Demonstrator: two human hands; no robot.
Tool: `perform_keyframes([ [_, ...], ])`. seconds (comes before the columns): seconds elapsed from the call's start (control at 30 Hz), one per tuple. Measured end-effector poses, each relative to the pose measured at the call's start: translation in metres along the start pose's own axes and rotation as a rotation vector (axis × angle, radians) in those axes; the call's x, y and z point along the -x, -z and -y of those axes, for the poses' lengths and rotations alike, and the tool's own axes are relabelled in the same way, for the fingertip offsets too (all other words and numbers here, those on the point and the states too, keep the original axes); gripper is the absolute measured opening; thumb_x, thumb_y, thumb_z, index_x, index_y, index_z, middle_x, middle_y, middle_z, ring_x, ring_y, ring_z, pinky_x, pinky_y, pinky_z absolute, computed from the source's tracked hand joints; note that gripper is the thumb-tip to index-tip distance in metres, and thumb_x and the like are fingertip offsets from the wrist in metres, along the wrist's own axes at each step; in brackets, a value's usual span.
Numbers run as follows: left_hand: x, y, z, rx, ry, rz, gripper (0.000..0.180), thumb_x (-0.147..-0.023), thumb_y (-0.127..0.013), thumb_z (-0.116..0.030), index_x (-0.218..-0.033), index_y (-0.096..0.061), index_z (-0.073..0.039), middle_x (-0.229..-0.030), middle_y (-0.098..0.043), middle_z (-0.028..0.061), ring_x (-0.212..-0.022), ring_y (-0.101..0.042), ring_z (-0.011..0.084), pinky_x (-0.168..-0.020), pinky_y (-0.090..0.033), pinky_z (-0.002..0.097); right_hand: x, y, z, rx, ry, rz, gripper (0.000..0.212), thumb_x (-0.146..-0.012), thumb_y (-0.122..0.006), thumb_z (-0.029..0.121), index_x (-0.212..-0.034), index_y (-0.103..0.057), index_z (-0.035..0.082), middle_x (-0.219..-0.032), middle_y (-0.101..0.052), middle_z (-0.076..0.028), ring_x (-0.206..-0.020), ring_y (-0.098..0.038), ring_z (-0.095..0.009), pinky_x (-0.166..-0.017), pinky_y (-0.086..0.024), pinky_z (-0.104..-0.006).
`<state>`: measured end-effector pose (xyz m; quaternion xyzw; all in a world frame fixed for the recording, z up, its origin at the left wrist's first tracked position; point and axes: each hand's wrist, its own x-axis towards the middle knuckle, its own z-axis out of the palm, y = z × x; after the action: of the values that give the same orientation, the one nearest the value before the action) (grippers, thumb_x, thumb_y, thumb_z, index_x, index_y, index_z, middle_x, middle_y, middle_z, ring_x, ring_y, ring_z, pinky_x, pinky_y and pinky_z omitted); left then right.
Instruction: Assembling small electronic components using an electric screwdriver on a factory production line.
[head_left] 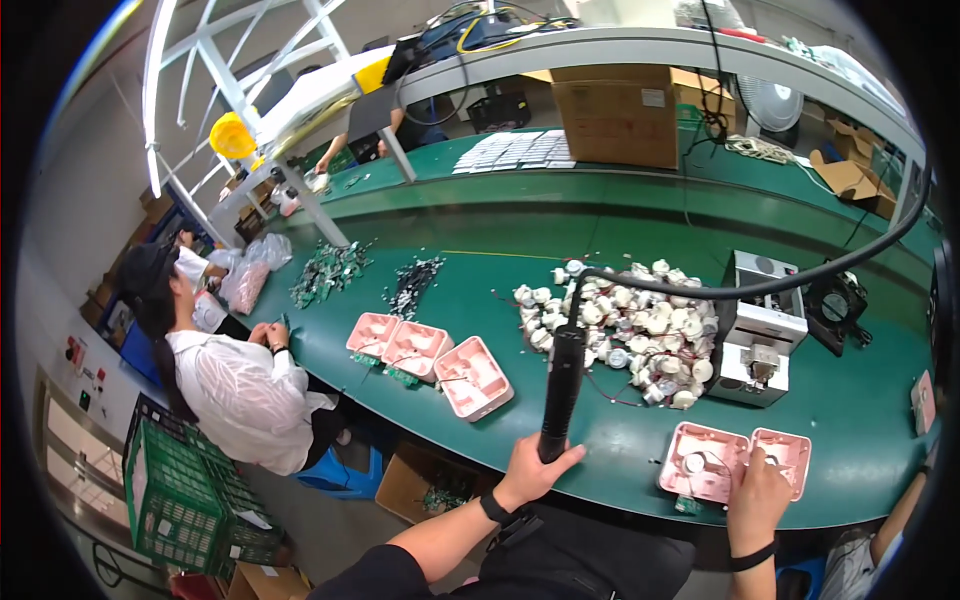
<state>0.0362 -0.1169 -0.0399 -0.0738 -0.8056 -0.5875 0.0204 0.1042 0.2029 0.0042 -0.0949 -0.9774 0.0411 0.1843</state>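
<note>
Fingers of your left hand (538, 470) are wrapped around the lower end of a black handheld tool (563, 385), which stands nearly upright above the fist; your thumb points right. From its top, a thick black cable (885, 248) arcs off to the right. Your right hand (758, 505) reaches over the near edge of a pink casing (798, 470), its fingertips down inside; whether they pinch anything you cannot tell, since the hand hides them. Just left of that hand, between it and the tool, sits a second pink casing (667, 460) with a white round part (693, 462) inside. Beyond both hands, a heap of white parts (635, 325) lies on the green bench (615, 445), beside a metal fixture (765, 325).
</note>
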Motion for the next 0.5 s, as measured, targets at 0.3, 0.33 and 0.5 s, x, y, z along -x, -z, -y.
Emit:
perform_keyframes([
  [0.3, -0.002, -0.005, -0.014, 0.035, 0.124, -0.238, 0.025, -0.082, -0.077, -0.018, -0.073, -0.058, -0.005, -0.064, -0.054, -0.0024, -0.054, -0.048, 0.0079, -0.052, -0.039, 0.0256, -0.055, -0.014, -0.171, 0.18, -0.028, -0.165, 0.017, -0.08, -0.061, 0.01, -0.095, -0.062, 0.005, -0.071, -0.064, -0.013, -0.068, -0.065, -0.031, -0.061, -0.051, -0.043],
  [0.33, -0.003, -0.002, -0.01, 0.048, 0.104, -0.191, 0.025, -0.081, -0.078, -0.018, -0.073, -0.057, -0.005, -0.064, -0.053, -0.0025, -0.054, -0.047, 0.0084, -0.052, -0.039, 0.026, -0.067, -0.016, -0.188, 0.188, -0.062, -0.197, 0.014, -0.081, -0.061, 0.012, -0.093, -0.061, 0.005, -0.07, -0.064, -0.013, -0.068, -0.065, -0.03, -0.059, -0.05, -0.0435],
  [0.5, -0.005, -0.035, 0.008, 0.07, 0.027, -0.043, 0.017, -0.087, -0.069, -0.009, -0.084, -0.053, -0.004, -0.07, -0.049, -0.0006, -0.055, -0.045, 0.0087, -0.051, -0.036, 0.0248, -0.097, -0.016, -0.336, 0.33, -0.171, -0.222, 0.014, -0.083, -0.062, 0.013, -0.094, -0.062, 0.005, -0.071, -0.065, -0.014, -0.068, -0.064, -0.032, -0.062, -0.05, -0.0469],
])
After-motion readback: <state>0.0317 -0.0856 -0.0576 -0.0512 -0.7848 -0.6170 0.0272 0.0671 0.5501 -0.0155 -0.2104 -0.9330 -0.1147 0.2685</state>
